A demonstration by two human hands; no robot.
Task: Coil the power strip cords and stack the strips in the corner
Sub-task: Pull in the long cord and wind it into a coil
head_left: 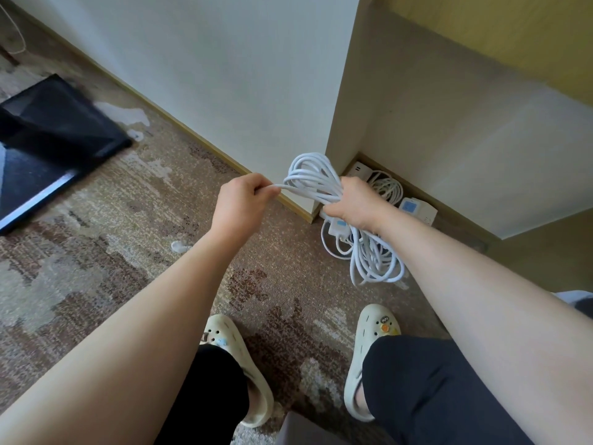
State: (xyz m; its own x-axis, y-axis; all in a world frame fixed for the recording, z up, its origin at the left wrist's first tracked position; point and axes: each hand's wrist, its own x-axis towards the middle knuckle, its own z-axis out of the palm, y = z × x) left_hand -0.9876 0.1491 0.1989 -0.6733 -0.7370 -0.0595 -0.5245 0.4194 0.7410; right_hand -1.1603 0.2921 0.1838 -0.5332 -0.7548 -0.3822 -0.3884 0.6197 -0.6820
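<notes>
My right hand grips a bundle of white cord loops at its middle; the lower loops hang down toward the carpet. My left hand pinches a strand of the same cord just left of the bundle. A white power strip with a blue label hangs under my right hand. In the corner behind lie two more white strips with a coiled cord between them.
A white wall corner post stands right behind the bundle, with a wooden baseboard along the floor. A black flat panel lies at left on the patterned carpet. My feet in cream clogs stand below.
</notes>
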